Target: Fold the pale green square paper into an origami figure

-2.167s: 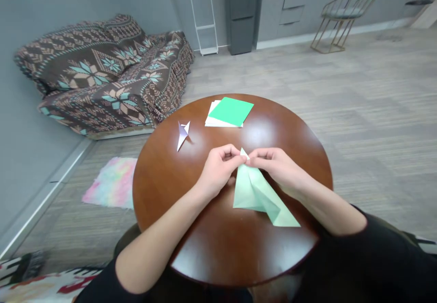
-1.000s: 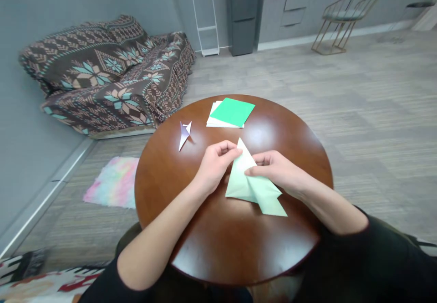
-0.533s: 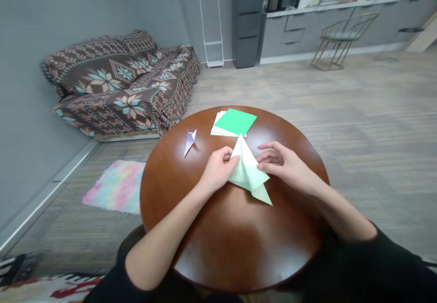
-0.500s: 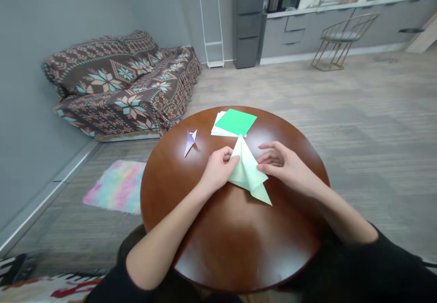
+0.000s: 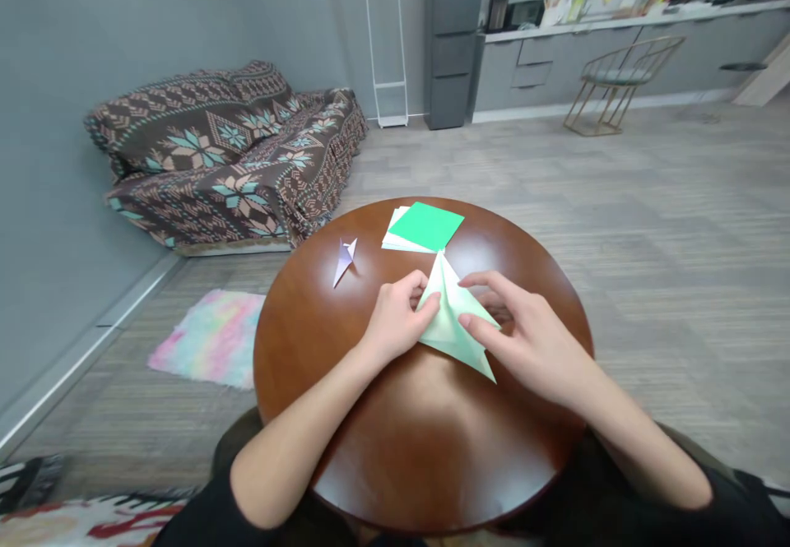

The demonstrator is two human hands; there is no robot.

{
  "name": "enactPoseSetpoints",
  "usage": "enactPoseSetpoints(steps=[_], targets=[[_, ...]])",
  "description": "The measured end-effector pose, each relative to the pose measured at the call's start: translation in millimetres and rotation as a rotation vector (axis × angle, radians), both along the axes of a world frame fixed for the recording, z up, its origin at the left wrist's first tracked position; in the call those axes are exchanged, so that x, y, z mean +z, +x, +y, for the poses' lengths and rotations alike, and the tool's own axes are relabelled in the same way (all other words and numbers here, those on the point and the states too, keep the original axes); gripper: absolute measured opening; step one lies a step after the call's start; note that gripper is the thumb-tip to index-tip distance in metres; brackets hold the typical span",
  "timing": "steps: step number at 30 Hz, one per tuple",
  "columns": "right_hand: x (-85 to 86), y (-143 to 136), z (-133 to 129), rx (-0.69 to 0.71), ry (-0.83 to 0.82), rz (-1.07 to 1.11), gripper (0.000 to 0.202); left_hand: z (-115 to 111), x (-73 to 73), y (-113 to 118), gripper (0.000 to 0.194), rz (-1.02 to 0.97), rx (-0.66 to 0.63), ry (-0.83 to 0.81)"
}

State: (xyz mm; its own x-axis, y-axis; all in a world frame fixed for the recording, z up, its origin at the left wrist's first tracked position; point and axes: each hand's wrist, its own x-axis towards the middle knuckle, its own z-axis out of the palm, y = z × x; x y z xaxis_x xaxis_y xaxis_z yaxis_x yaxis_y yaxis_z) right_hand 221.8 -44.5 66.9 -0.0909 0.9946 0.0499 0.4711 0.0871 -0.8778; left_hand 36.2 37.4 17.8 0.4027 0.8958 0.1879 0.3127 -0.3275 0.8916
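A folded sheet of pale green paper (image 5: 453, 329) stands out over the table in front of me, its narrow tip pointing away and a loose corner hanging toward the lower right. My left hand (image 5: 401, 317) pinches its left edge, thumb on top and fingers curled behind. My right hand (image 5: 522, 329) is at the right flap, with thumb and index finger spread apart over it; the other fingers are partly hidden. Beyond the tip lies a bright green square sheet (image 5: 427, 226) on top of white sheets (image 5: 395, 238). A small folded purple paper piece (image 5: 344, 261) rests left of my hands.
The round brown wooden table (image 5: 425, 448) bears all the paper. Farther off are a sofa with a patterned cover (image 5: 247, 160), a fluffy pastel rug (image 5: 213, 337), a gold-framed chair (image 5: 623, 78) and a kitchen counter (image 5: 568, 29).
My right hand has moved in over the paper, its thumb and index finger farther onto the flap. The paper's right side has shifted and spread. My left hand keeps its pinch.
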Motion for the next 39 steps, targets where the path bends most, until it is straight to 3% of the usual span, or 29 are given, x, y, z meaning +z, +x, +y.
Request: enactPoseSetpoints(steps=[6,9,12,18,23,32,39], targets=[[-8.6,7.0,7.4,-0.051,0.082,-0.099,0.022,4.2,-2.1,-2.0,0.022,-0.077,-0.048,-0.065],[-18.8,19.0,20.0,-0.002,0.037,0.058,0.022,14.8,-6.7,-5.0,0.026,-0.118,-0.055,-0.142],[-31.4,30.6,33.4,-0.077,0.071,0.186,0.025,26.8,-8.4,-10.9,0.029,-0.112,-0.004,-0.163],[-65.2,47.4,58.3,-0.061,0.020,0.324,0.033,44.4,-6.9,-22.2,0.028,-0.141,0.085,-0.188],[-83.3,51.8,69.3,-0.081,0.031,0.406,0.037,53.0,-18.6,-22.1,0.039,-0.257,0.081,-0.301],[-87.5,43.7,68.2,-0.168,-0.024,0.483,0.043,51.6,-34.5,-15.0,0.063,-0.310,-0.060,-0.331],[-77.4,36.9,62.7,-0.152,0.003,0.375,0.038,49.7,-33.6,-10.9,0.060,-0.279,-0.152,-0.287]])
